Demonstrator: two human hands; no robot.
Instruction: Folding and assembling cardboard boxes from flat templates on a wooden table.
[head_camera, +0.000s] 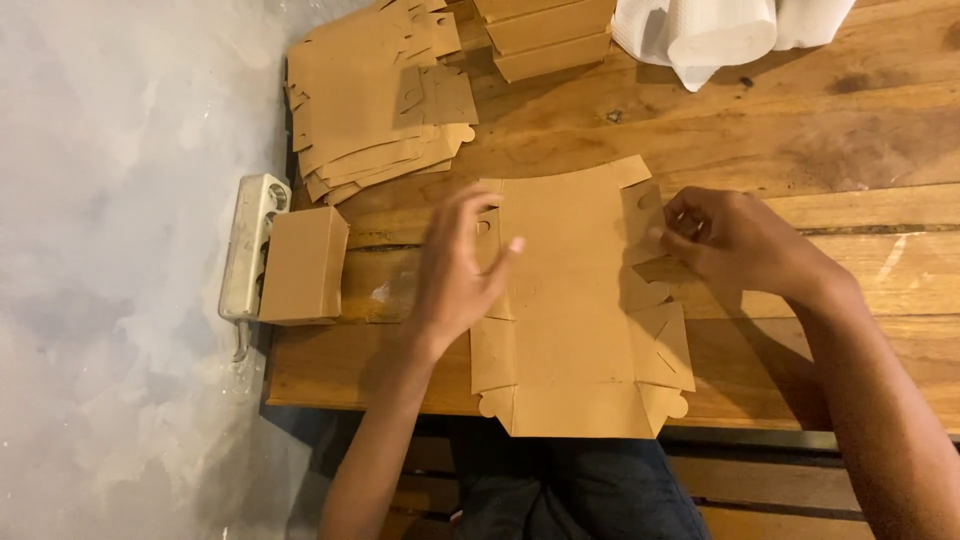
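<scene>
A flat brown cardboard box blank (575, 310) lies on the wooden table (850, 130), its near end hanging over the table's front edge. My left hand (462, 265) rests on the blank's left side, fingers spread over the left flap. My right hand (725, 240) pinches the right side flap near its upper corner and has it bent up from the table.
A stack of flat brown blanks (375, 95) lies at the back left. Folded brown boxes (545, 35) are stacked behind. One folded box (303, 265) sits at the left edge beside a white power strip (250, 245). White paper towel (720, 30) lies at the back.
</scene>
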